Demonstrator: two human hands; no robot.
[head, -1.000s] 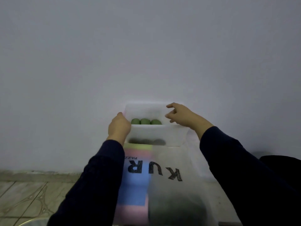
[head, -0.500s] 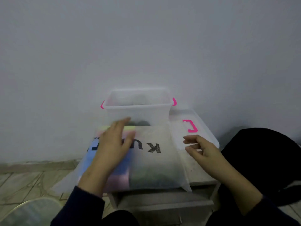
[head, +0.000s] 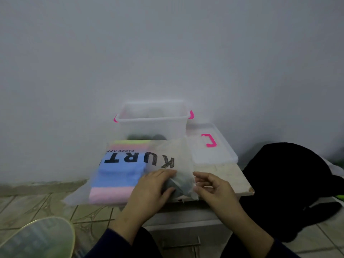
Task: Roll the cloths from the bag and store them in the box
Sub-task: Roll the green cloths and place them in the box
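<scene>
A small table (head: 223, 172) stands against the wall. On it sits a clear box (head: 151, 121) with pink handles, dark rolled cloths dimly seen at its bottom; its lid (head: 210, 146) lies just to the right. In front lies a translucent bag (head: 130, 164) holding folded cloths (head: 119, 172) in blue, pink and yellow. The left hand (head: 150, 189) rests on the bag's near right corner, fingers loosely curved over it. The right hand (head: 214, 189) pinches the bag's edge with curled fingers.
</scene>
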